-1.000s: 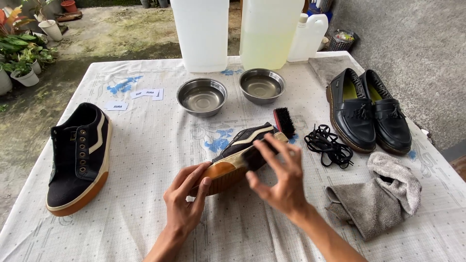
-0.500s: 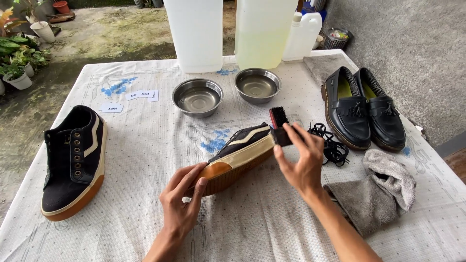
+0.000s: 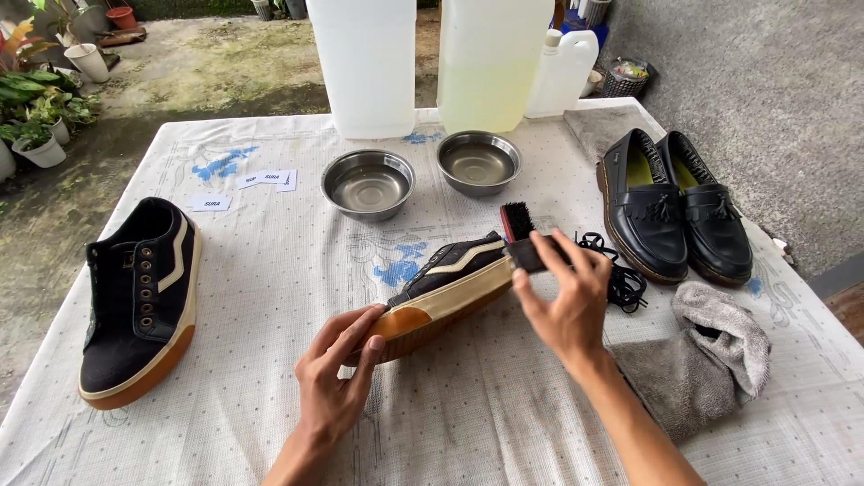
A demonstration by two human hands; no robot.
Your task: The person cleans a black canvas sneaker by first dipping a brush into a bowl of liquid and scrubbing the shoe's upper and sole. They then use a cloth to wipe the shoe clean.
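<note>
Since a second ago, the right hand (image 3: 562,301) has slid from mid-sole to the heel, fingers clamped on a black shoe brush (image 3: 520,236). Left hand (image 3: 337,373) pinches the toe of the tilted black sneaker (image 3: 445,288) on the table (image 3: 270,270). That light toe grip may let it twist under brushing, flicking dirt toward the steel bowls (image 3: 369,184).

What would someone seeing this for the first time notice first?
At the middle of the table, the left hand steadies a black sneaker tipped on its side, while the right hand presses a brush to its heel end. Its mate lies at the left, and shiny black loafers stand at the right, with two steel bowls behind.
</note>
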